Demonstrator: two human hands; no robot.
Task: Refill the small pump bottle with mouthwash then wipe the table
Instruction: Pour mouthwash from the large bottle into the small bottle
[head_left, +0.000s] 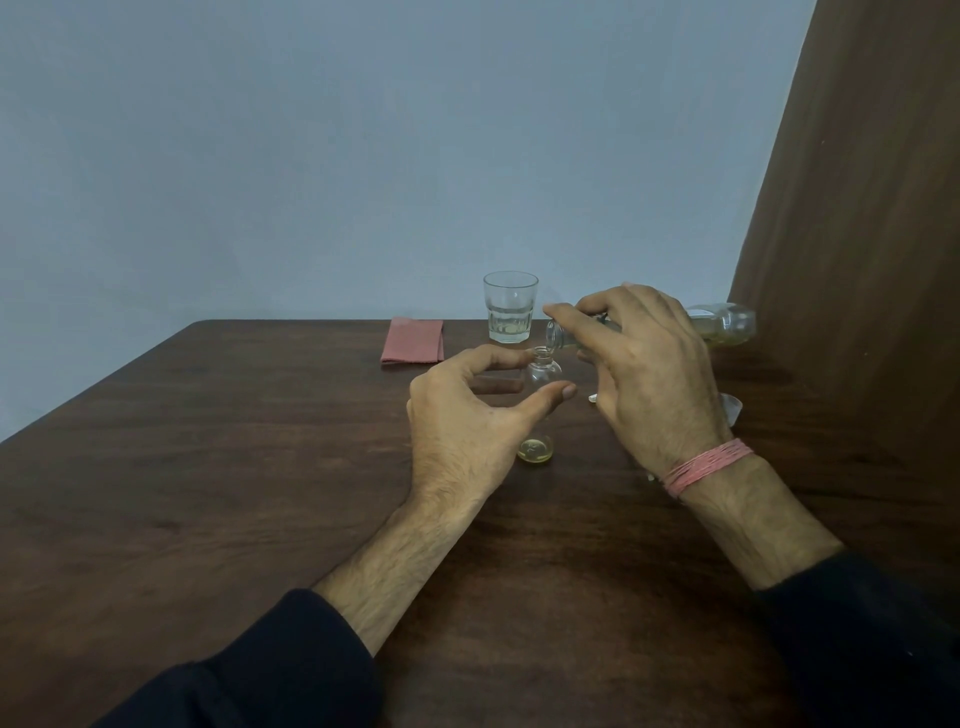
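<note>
A small clear bottle (544, 370) stands uncapped on the dark wooden table (260, 467), with a little yellowish liquid at its base. My left hand (467, 431) steadies it, thumb in front and fingers behind its upper part. My right hand (649, 374) grips a larger clear mouthwash bottle (727, 325) tipped almost level, its open mouth right above the small bottle's neck. Pale liquid lies in the larger bottle's far end. No stream can be made out between the two.
A glass tumbler (510, 306) with a little pale liquid stands just behind the bottles. A folded pink cloth (413, 340) lies at the table's far edge, left of the glass. A clear plastic piece (731, 408) peeks out behind my right hand. A brown curtain (857, 208) hangs at right.
</note>
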